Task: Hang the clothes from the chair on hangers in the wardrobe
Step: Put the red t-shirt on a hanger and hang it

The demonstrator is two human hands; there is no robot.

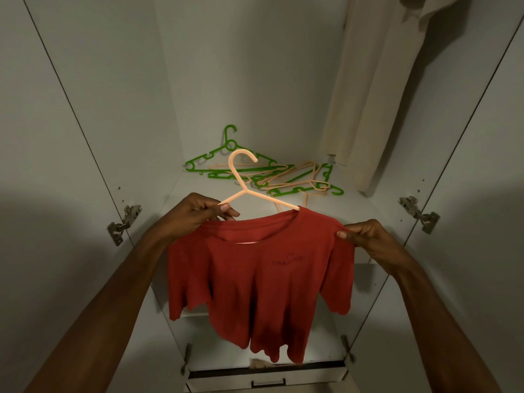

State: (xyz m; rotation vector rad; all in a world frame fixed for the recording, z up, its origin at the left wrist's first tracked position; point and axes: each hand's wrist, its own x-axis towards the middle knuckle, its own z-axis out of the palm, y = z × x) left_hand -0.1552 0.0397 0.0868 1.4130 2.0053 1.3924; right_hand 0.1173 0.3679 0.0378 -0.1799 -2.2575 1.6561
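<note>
Red T-shirt [261, 282]: soft knit fabric, short sleeves, ribbed round collar; it hangs in loose vertical folds in front of the open wardrobe [255, 66], above the shelf edge, held up between the two hands.
Writing on shirt: a small dark print sits on the chest, too faint and creased to read.
Peach hanger [244, 185]: thin smooth plastic with a rounded hook on top; its right arm goes inside the collar, its left arm is bare outside the shirt, so the hanger sits tilted.
Left hand [195, 212]: fingers curled, thumb and fingertips pinching the left side of the collar together with the hanger's left arm; the forearm reaches in from the lower left.
Right hand [368, 239]: thumb and forefinger pinch the fabric at the shirt's right shoulder, pulling it taut; the forearm reaches in from the lower right.
Loose hangers [272, 177]: a tangled heap of green and peach plastic hangers lying flat on the white shelf [198, 188], behind the shirt; the green ones have notched arms.
Beige garment [374, 89]: pale woven cloth hanging in long folds at the wardrobe's right side.
Wardrobe: smooth matte white panels, doors open, metal hinges [124, 222] on both sides.
Drawer [269, 378]: white front with a dark bar handle, below the shirt's hem.
</note>
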